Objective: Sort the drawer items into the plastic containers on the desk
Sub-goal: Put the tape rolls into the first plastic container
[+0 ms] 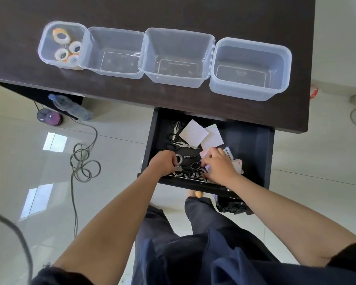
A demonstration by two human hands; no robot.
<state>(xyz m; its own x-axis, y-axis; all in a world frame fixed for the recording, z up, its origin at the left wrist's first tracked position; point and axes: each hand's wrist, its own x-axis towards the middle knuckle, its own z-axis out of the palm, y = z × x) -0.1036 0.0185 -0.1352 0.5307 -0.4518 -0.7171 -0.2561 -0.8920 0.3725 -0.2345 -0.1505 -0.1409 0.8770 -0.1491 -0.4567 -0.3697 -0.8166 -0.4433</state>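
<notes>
Scene: dark worktop [173, 15] across upper frame; open drawer [253, 140] at centre right, below its front edge.
Containers: four clear tubs in a row, rims touching. Leftmost tub [47, 36] holds tape rolls [67, 48]; the other three look empty, presumably one per item type.
Left hand [162, 163]: in the drawer's lower left, grip curled narrow on a black scissor handle [178, 158].
Right hand [219, 165]: just beside the left, fingers bent down among the scissor pile [192, 171]; cannot tell whether the grip holds anything.
Judgement: both hands work together because the handles lie tangled.
Loose scissors [180, 145]: long axis left-right, blades pointing right toward the paper squares [193, 132].
Further scissors [175, 128]: above those, roughly upright in frame.
Progress: early; tape looks done, scissors next.
</notes>
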